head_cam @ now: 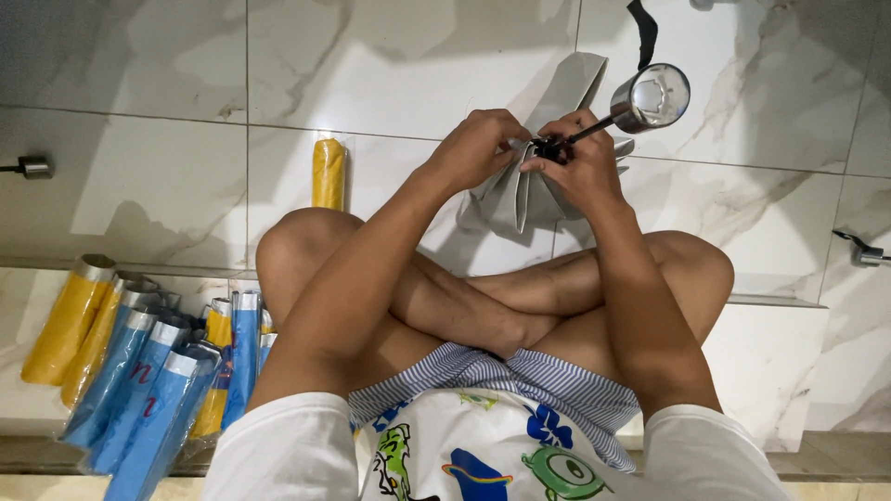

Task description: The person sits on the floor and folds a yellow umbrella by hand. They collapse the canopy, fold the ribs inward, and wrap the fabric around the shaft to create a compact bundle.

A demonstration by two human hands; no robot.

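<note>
Head view: grey folding umbrella [520,190] (both hands gripping), handle up-right.

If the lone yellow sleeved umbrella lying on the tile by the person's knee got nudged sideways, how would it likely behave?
The yellow umbrella is a slim cylinder lying flat on glossy marble floor, so it would probably roll or slide easily. Its shiny sleeve looks slick, so it may slip in a loose grip. Folded tightly, it likely stays stiff, unlike the floppy grey canopy in both hands.
</note>
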